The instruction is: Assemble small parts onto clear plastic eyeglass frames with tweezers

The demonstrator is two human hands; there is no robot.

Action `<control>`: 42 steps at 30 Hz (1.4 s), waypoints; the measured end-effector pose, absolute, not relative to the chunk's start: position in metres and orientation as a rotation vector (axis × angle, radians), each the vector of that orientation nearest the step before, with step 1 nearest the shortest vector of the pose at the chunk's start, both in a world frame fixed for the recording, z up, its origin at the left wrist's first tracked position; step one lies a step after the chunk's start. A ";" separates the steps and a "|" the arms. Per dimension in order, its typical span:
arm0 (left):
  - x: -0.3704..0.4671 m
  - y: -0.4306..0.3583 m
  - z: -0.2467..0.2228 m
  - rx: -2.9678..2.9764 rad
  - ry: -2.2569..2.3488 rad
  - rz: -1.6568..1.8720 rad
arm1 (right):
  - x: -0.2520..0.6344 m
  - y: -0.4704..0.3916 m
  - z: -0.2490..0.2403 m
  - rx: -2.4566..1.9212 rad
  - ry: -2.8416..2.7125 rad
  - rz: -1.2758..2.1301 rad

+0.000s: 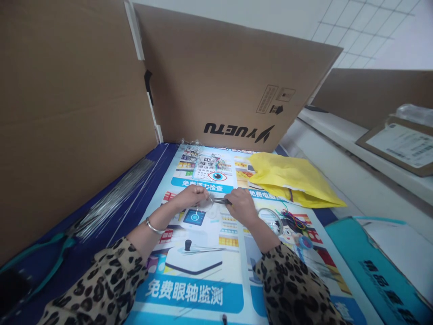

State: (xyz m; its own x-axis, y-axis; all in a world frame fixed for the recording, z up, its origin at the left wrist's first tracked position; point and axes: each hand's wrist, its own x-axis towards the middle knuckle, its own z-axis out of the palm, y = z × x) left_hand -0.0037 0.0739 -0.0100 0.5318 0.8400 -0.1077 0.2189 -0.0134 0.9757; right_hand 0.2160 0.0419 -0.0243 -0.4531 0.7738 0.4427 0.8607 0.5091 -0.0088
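Note:
My left hand point(194, 197) is closed, thumb and fingers pinching a thin, pale wire piece point(211, 198) over the printed sheet. My right hand point(242, 205) is wrapped round a small pair of dark pliers point(221, 201). The pliers' jaws point left and meet the wire close to my left fingertips. Most of the pliers' handles are hidden inside my right fist. How the wire is bent is too small to make out.
A bundle of straight silver wires point(117, 198) lies at left beside teal-handled cutters point(50, 257). A yellow bag point(294, 180), round clear container point(269, 220), coloured cords point(296, 220) and teal box point(375, 271) lie right. Cardboard panels point(216, 81) stand behind; wire pieces point(211, 164) lie before them.

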 end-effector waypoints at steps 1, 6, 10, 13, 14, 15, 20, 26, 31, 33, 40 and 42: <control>-0.004 0.074 -0.010 1.543 0.942 0.632 | 0.217 0.042 -0.025 -1.329 -2.327 -0.284; -0.005 0.075 -0.011 1.531 0.935 0.606 | 0.218 0.044 -0.028 -1.362 -2.249 -0.228; -0.004 0.075 -0.010 1.540 0.934 0.608 | 0.216 0.044 -0.030 -1.417 -2.255 -0.253; -0.005 0.074 -0.007 1.532 0.930 0.600 | 0.216 0.043 -0.030 -1.503 -2.131 -0.319; -0.005 0.073 -0.006 1.530 0.933 0.597 | 0.216 0.043 -0.030 -1.518 -2.126 -0.342; -0.005 0.073 -0.005 1.528 0.936 0.593 | 0.216 0.042 -0.029 -1.522 -2.146 -0.364; -0.004 0.072 -0.002 1.534 0.936 0.574 | 0.212 0.039 -0.026 -1.416 -2.315 -0.462; -0.004 0.072 -0.003 1.556 0.918 0.572 | 0.208 0.037 -0.022 -1.399 -2.387 -0.532; -0.003 0.072 -0.009 1.584 0.894 0.602 | 0.207 0.036 -0.019 -1.438 -2.415 -0.544; -0.002 0.072 -0.011 1.573 0.882 0.615 | 0.207 0.035 -0.018 -1.453 -2.414 -0.559; 0.001 0.069 -0.013 1.527 0.849 0.662 | 0.205 0.035 -0.018 -1.490 -2.394 -0.612; 0.003 0.068 -0.013 1.510 0.843 0.684 | 0.205 0.035 -0.018 -1.499 -2.385 -0.623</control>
